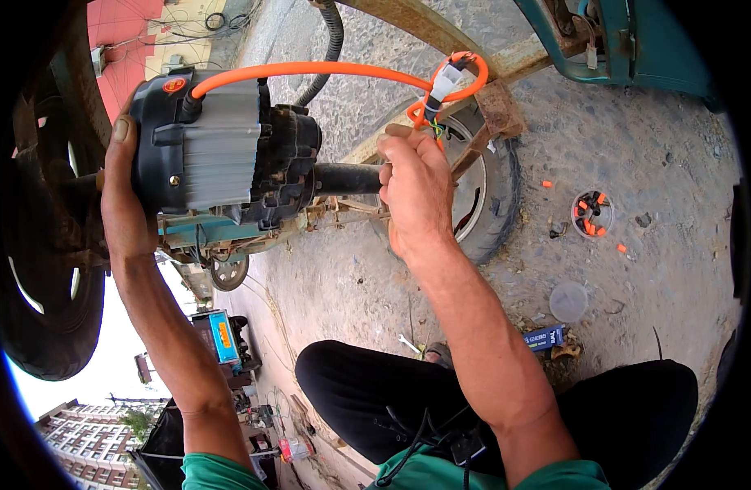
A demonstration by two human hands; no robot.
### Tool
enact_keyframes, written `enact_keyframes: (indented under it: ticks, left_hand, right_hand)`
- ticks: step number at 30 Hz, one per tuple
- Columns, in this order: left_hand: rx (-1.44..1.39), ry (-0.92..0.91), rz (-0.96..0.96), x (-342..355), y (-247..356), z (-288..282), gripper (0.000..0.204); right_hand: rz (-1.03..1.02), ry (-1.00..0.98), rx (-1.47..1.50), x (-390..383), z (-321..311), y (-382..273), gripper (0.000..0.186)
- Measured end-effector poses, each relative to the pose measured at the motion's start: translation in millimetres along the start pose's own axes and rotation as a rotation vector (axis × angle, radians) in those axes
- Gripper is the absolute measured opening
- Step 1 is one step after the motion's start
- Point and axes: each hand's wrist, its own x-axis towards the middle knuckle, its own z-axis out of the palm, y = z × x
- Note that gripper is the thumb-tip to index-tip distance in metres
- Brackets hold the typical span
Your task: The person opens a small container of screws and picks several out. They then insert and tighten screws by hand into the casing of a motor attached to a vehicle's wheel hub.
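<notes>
An electric motor [220, 151] with a ribbed grey body and black ends hangs on an axle at the upper left. My left hand [126, 175] wraps its left black end, thumb on top. From the motor an orange cable [326, 70] arches right to a loop bound with a white connector [446, 83] and black tape. Just below that loop, my right hand [416, 184] is closed, fingertips pinched by the cable and some thin yellow-green wires [435, 127]. What it pinches is hidden. The black axle tube [347, 179] runs behind this hand.
A wheel [498, 188] and rusty frame [500, 110] stand behind my right hand. On the ground lie a round tub [579, 222] of orange and black caps, a clear lid [568, 301], a blue box [544, 338] and a wrench [408, 344]. Another tyre [49, 335] is at far left.
</notes>
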Motion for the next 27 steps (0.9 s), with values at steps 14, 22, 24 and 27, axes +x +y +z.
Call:
enact_keyframes:
  ticks: [14, 22, 24, 27]
  left_hand:
    - [0.134, -0.294, -0.027, 30.3, 25.7, 7.5, 0.058]
    - [0.043, -0.261, 0.080, 36.5, 16.6, 17.3, 0.065]
    - [0.041, -0.250, 0.082, 36.9, 14.6, 14.9, 0.065]
    - [0.072, -0.220, 0.077, 36.0, 10.1, 14.4, 0.065]
  right_hand:
    - [0.080, -0.194, 0.346, 3.7, 17.3, -23.0, 0.030]
    - [0.160, -0.218, -0.183, 17.1, -27.7, -27.8, 0.039]
    - [0.120, -0.202, -0.287, 20.4, -40.4, -23.6, 0.042]
    - [0.272, -0.211, -0.206, 21.7, -53.9, -31.7, 0.044]
